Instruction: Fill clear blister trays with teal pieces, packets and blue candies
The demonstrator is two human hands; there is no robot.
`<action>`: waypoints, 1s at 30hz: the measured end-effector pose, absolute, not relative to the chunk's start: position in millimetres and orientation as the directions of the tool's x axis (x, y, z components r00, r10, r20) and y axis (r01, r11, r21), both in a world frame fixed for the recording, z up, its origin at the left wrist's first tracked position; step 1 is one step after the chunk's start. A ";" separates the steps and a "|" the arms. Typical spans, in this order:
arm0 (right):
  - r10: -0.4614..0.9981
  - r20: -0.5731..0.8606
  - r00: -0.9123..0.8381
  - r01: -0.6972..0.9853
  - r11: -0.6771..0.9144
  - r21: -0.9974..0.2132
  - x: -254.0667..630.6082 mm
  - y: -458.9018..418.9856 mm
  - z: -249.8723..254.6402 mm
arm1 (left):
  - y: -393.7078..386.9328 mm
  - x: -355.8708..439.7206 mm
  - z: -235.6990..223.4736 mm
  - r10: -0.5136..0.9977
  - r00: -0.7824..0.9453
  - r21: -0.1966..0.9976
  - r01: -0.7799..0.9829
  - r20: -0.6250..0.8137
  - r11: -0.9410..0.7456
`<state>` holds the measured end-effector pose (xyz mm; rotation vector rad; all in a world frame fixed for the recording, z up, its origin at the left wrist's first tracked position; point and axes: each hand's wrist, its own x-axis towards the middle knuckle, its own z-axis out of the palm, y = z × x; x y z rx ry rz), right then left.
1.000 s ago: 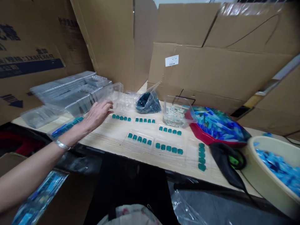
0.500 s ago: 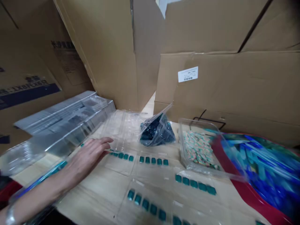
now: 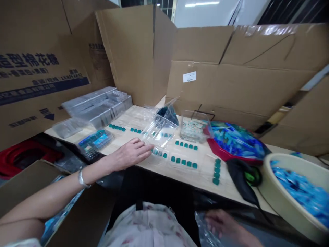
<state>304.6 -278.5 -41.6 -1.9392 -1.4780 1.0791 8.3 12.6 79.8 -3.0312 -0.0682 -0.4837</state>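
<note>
My left hand (image 3: 131,154) lies flat-fingered on the pale wooden table top (image 3: 133,116), its fingertips at the corner of a transparent plastic blister tray (image 3: 159,130), which sits tilted. Small teal square pieces (image 3: 183,159) stand in rows on transparent sheets, and some (image 3: 158,152) show right beside my fingertips. A plastic bag of dark teal pieces (image 3: 168,115) is partly hidden behind the tilted tray. My right hand (image 3: 221,223), blurred, is below the table's front edge, on a crumpled transparent plastic bag (image 3: 203,226).
A stack of transparent trays (image 3: 97,106) stands at the back left. At the right are a transparent box of small pieces (image 3: 194,127), a red tray of blue pieces (image 3: 231,142), a black pouch (image 3: 239,175) and a cream basin (image 3: 290,192). Cardboard sheets (image 3: 205,82) wall the back.
The transparent tray has moved right, over the teal rows, and my left hand has shifted right and towards me. My right hand has come into view. The head view has risen and widened.
</note>
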 end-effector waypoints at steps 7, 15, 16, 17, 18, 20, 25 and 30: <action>0.843 0.215 0.493 0.371 0.020 -0.928 300.2 -208.7 47.5 | -29.6 61.6 81.9 -0.222 0.942 0.011 -0.232 0.251 -0.973; 0.842 0.111 0.528 0.043 0.104 -0.994 293.9 -156.7 33.6 | -16.7 82.4 47.0 0.242 0.802 0.492 -0.073 0.546 -0.867; 0.833 0.114 0.542 0.011 0.128 -0.992 292.7 -153.9 29.9 | -16.2 87.0 40.7 0.444 0.725 0.687 -0.055 0.527 -0.725; 0.830 0.110 0.547 -0.010 0.138 -0.990 291.1 -150.5 26.5 | -17.2 92.9 34.9 0.605 0.674 0.857 -0.083 0.424 -0.508; 0.836 0.100 0.539 -0.020 0.131 -0.991 289.6 -146.6 23.8 | -19.1 99.5 30.1 0.690 0.673 0.960 -0.120 0.265 -0.252; 0.867 0.075 0.492 0.006 0.082 -0.997 290.9 -137.5 21.7 | -22.2 112.5 24.2 0.702 0.712 0.972 -0.157 -0.010 0.173; 0.778 0.341 0.528 0.539 0.003 -0.842 351.1 -104.7 43.9 | 0.1 129.4 24.9 0.672 0.711 0.887 -0.153 -0.207 0.435; 0.857 0.386 0.343 0.915 -0.211 -0.344 439.6 -28.6 64.3 | 27.3 151.2 27.5 0.445 0.853 0.885 0.043 -0.274 0.463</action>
